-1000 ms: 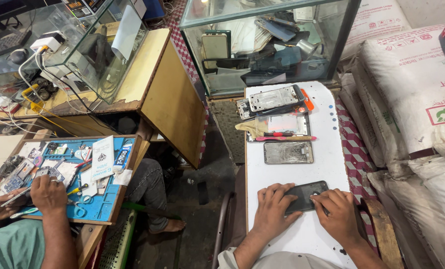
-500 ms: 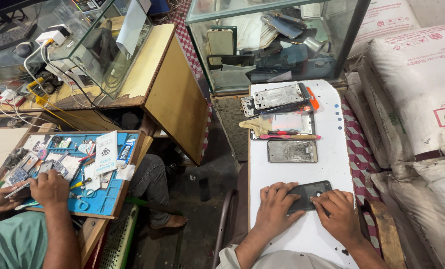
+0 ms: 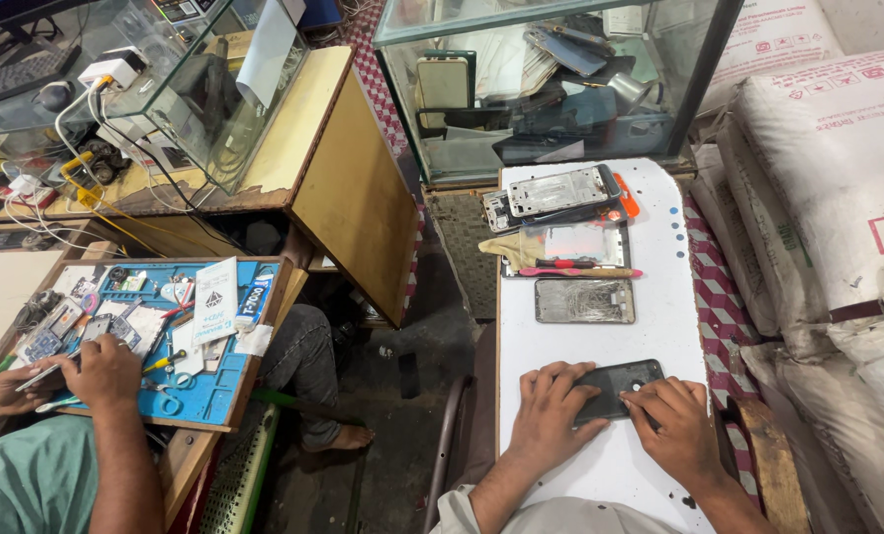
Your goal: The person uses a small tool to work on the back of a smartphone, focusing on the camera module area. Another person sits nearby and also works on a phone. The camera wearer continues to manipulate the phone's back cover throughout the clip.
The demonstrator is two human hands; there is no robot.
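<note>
A dark phone (image 3: 622, 384) lies flat on the white table (image 3: 560, 336) in front of me. My left hand (image 3: 551, 415) rests on its left half, fingers spread over it. Fingertips of my right hand (image 3: 671, 423) press on the phone's right end. Further up the table lie a phone with a cracked screen (image 3: 584, 301), a pink-handled tool (image 3: 580, 272), a phone frame (image 3: 563, 190) and several other phone parts.
A glass display case (image 3: 551, 79) stands beyond the table. White sacks (image 3: 828, 178) pile up on the right. To the left, another person's hands (image 3: 105, 371) work over a blue mat (image 3: 214, 381) with small tools, beside a wooden desk (image 3: 343, 188) with a glass case.
The view has shifted slightly. My hands stay on the dark phone, with only small finger movements. The other person's hand has moved a little on the blue mat.
</note>
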